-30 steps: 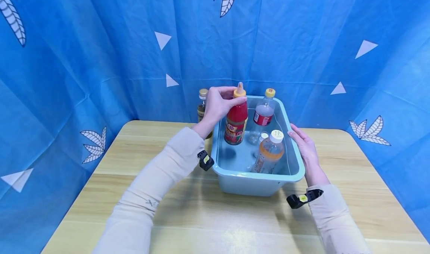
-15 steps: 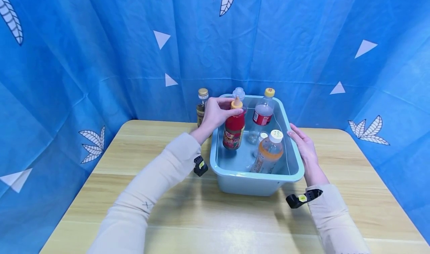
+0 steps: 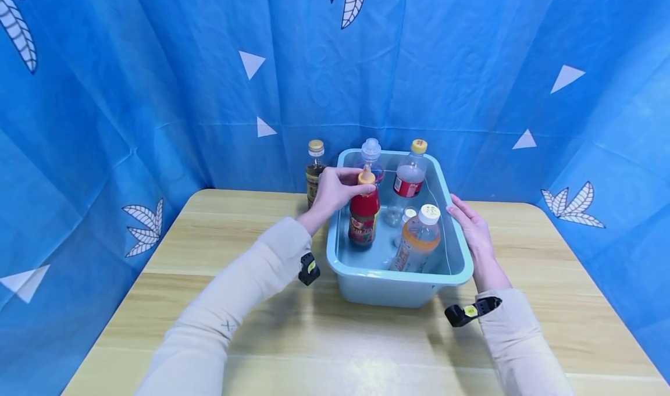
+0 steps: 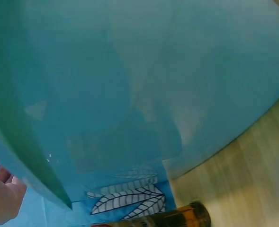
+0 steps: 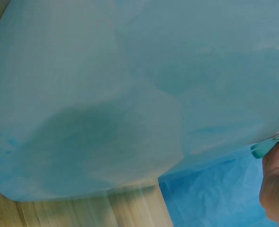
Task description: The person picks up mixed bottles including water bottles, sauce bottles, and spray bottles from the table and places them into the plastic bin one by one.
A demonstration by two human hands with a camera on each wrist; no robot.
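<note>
My left hand (image 3: 332, 193) pinches a red squeeze sauce bottle (image 3: 363, 216) near its yellow nozzle cap. The bottle stands nearly upright inside the light blue plastic bin (image 3: 387, 294), at its left side; whether its base touches the bottom cannot be told. My right hand (image 3: 475, 230) grips the bin's right rim, thumb on top. Also in the bin are a bottle with an orange band and white cap (image 3: 419, 242), a yellow-capped bottle with a red label (image 3: 410, 181), a clear-capped bottle (image 3: 371, 150) and a small white-capped bottle (image 3: 407, 217), partly hidden.
A dark glass bottle with a gold cap (image 3: 315, 172) stands outside the bin, behind my left hand. The bin rests on a wooden table (image 3: 398, 349). A blue patterned curtain (image 3: 335, 82) hangs along the back and sides.
My left hand has lowered the sauce bottle deeper into the bin and slightly left. The clear-capped bottle behind it has come into view. My right hand stays on the rim.
</note>
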